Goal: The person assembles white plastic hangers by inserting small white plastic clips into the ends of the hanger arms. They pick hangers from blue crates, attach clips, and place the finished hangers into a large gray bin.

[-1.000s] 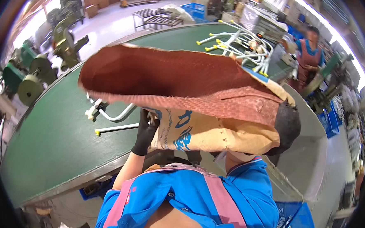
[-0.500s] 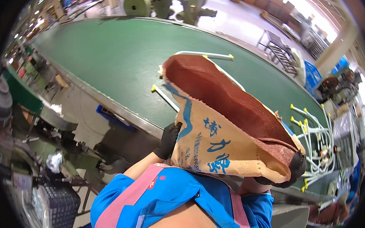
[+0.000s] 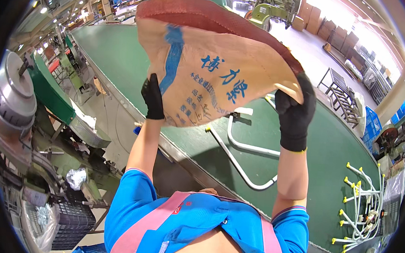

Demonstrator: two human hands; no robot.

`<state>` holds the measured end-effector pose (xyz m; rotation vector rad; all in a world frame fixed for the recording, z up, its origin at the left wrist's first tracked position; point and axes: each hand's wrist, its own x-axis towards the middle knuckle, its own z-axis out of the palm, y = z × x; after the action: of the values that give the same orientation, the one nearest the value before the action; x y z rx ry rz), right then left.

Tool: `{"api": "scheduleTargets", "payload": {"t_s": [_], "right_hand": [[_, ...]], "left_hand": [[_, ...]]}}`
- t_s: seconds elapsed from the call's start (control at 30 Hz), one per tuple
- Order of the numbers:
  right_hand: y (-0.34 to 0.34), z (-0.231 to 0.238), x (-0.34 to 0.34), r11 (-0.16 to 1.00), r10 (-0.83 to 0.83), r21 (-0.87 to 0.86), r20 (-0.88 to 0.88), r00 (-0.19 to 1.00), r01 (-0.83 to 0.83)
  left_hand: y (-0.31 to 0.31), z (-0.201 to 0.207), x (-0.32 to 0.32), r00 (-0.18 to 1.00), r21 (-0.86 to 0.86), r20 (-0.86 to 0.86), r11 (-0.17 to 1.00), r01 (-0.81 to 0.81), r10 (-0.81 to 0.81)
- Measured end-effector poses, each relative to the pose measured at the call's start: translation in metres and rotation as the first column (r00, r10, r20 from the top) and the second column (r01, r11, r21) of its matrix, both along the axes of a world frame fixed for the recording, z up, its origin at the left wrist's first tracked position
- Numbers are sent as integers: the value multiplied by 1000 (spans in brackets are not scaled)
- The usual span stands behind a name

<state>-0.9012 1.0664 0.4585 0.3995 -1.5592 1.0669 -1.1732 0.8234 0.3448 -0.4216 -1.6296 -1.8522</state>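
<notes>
Left black-gloved hand [image 3: 153, 98] pinches the left edge of a creased tan paper sack with blue print and a red woven lining [image 3: 205, 76]; right black-gloved hand [image 3: 297, 111] grips its right end. Versus half a second ago: sack raised, printed face turned toward the viewer, less interior showing. Sack sits between both hands, above the smooth green surface [image 3: 319, 169]. Beyond: bent white tubes [image 3: 229, 156]; farther right, a tangled pile of yellow-capped white tubes [image 3: 371, 217].
</notes>
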Motion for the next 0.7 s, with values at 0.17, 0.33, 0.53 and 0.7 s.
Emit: {"api": "scheduleTargets", "payload": {"t_s": [0.17,0.33,0.53,0.7], "right_hand": [[4,-64,-71,906,312,-401,411,856,-138],[-45,-169,-99,976,118,-189,878,464,110],[-43,-175,-103,754,579,-657,643,501,-28],[-56,-180,-96,717,628,-697,655,420,15]], "left_hand": [[-29,-64,-105,935,51,104,941,334,-338],[-88,-168,-97,981,-588,146,787,188,-125],[-77,-73,0,985,-530,-163,847,-42,-54],[-45,10,39,844,-807,-467,517,-285,-262]]}}
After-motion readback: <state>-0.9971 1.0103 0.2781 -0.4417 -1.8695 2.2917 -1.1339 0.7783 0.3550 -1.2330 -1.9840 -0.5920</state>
